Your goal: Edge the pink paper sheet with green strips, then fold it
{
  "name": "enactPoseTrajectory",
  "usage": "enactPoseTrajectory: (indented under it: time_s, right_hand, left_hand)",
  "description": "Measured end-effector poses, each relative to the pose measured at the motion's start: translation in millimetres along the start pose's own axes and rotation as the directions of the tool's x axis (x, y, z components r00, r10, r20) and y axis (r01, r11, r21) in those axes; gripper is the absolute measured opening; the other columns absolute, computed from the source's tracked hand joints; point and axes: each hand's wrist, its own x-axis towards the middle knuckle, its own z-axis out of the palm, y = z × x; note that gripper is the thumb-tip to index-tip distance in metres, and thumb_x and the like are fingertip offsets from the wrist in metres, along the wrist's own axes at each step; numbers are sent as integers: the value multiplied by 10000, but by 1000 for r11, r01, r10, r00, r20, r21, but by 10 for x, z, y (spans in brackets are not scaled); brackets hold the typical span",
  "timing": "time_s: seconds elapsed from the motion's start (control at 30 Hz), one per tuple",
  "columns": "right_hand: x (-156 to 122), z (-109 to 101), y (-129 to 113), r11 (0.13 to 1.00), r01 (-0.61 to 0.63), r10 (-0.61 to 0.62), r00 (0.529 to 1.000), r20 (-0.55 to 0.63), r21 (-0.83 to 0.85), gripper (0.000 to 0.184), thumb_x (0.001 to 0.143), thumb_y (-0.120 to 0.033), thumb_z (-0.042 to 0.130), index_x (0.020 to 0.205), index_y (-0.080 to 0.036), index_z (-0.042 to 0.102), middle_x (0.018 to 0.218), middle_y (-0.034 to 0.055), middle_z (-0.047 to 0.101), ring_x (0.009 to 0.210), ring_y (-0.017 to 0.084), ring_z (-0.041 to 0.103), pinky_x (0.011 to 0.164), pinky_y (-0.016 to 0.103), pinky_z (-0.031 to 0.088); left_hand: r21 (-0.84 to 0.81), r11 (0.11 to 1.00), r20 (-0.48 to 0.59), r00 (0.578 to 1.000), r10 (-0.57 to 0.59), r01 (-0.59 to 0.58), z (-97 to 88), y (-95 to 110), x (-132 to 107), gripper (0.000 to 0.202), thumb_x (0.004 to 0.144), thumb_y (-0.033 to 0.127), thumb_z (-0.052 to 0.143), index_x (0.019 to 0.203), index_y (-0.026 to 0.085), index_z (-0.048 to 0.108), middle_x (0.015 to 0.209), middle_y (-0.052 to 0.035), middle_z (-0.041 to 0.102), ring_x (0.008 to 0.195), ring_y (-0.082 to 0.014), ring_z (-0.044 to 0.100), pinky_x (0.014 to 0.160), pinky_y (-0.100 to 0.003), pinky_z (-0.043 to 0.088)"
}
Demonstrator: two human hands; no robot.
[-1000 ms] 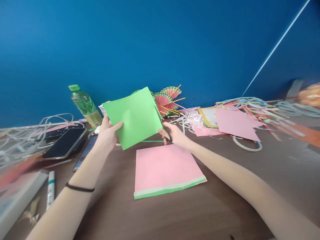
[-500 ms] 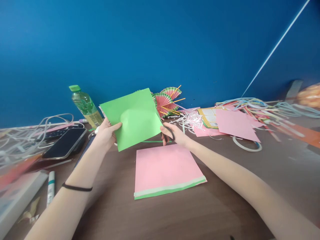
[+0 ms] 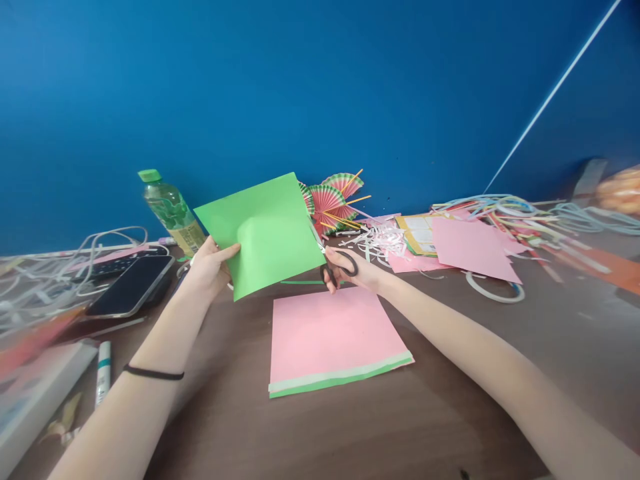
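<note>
A sheet of green paper (image 3: 273,233) is held up at a tilt over the table. My left hand (image 3: 213,267) pinches its left edge, thumb on the front face. My right hand (image 3: 350,269) grips black-handled scissors (image 3: 347,263), whose blades lie along the sheet's right edge, partly hidden; I cannot tell whether they are in the paper. Below, a pink sheet (image 3: 325,333) lies flat, with a pale strip and a green strip (image 3: 345,380) along its near edge. A thin green strip (image 3: 305,282) rests on the table behind it.
Folded watermelon-coloured paper fans (image 3: 327,200) and white paper shreds (image 3: 383,238) lie near the blue wall. A green-capped bottle (image 3: 173,210), a phone (image 3: 131,287) and a marker (image 3: 103,373) are on the left. Pink paper (image 3: 473,248) and coloured strips (image 3: 505,207) lie on the right.
The green sheet has shifted slightly left and up with my left hand. The scissors have opened wider at the handles, and their blades now show beside the sheet's right edge.
</note>
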Motion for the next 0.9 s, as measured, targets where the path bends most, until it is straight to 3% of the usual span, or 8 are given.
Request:
enactPoseTrajectory:
  time_s: [0.63,0.9]
  right_hand:
    - [-41,17,-118,975,35,-42,999,-25,-221,403,759,-588,451,730,-194,375,545,-31,556,488,110,553,447,216,344]
    - [-36,38,-112,973,31,-57,992,-108,-229,389,737,-584,490,717,-206,403,544,-53,489,490,124,550,435,234,356]
  left_hand:
    - [107,991,56,995,-85,78,52,27,-44,411,523,115,678,916,198,593,890,-54,687,885,-261,635,736,-366,536]
    - [131,984,72,989,-132,122,66,22,-69,372,517,129,706,875,160,611,949,-88,683,840,-257,640,659,-342,545]
